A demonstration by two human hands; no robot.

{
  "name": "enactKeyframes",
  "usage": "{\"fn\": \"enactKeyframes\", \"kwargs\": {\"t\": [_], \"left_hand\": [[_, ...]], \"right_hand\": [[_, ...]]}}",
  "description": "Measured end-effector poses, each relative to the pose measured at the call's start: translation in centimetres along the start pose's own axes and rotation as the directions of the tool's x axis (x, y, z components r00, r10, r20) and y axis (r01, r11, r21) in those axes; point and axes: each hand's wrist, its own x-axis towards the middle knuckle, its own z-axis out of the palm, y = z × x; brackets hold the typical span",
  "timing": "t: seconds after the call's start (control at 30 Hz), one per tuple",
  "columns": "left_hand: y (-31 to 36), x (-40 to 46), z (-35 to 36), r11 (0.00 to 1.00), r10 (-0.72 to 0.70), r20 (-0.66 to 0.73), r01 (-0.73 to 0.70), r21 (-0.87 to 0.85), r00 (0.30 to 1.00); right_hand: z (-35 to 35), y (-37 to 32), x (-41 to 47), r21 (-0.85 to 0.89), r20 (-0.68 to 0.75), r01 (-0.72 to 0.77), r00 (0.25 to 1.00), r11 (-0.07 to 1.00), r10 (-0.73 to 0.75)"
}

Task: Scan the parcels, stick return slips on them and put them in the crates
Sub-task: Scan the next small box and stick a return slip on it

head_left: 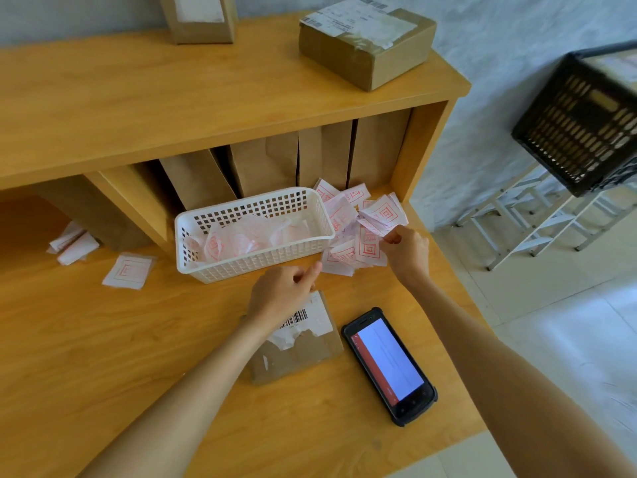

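A flat brown parcel (303, 353) with a barcode label lies on the wooden desk (103, 339), partly under my left forearm. My left hand (281, 291) hovers above its far edge, fingers loosely curled, holding nothing I can see. My right hand (406, 251) pinches a white return slip with red print (384, 213) at the edge of a loose pile of slips (348, 236). A handheld scanner (389, 365) lies screen-up to the right of the parcel. A black crate (582, 125) stands at the right on a white rack.
A white mesh basket (255, 257) with crumpled slip backings sits behind the parcel. One slip (128, 270) lies loose at the left. Brown boxes (365, 43) stand on the upper shelf, and paper envelopes (262, 163) fill the cubby below. The desk edge drops off at the right.
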Motion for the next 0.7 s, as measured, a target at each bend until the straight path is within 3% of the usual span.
{"fn": "enactKeyframes", "kwargs": {"t": [0.1, 0.23, 0.7], "left_hand": [[0.0, 0.0, -0.8, 0.980, -0.044, 0.039, 0.050, -0.191, 0.998], [-0.4, 0.1, -1.1, 0.997, -0.007, 0.138, 0.017, -0.074, 0.990], [0.9, 0.5, 0.7, 0.997, -0.079, 0.046, 0.079, 0.004, 0.996]], "right_hand": [[-0.1, -0.1, 0.1, -0.010, 0.028, -0.007, 1.000, 1.000, 0.007], [-0.1, -0.2, 0.7, -0.031, 0.082, -0.007, 0.997, 0.999, 0.010], [0.6, 0.9, 2.0, -0.137, 0.261, 0.089, 0.964, 0.986, -0.051]]}}
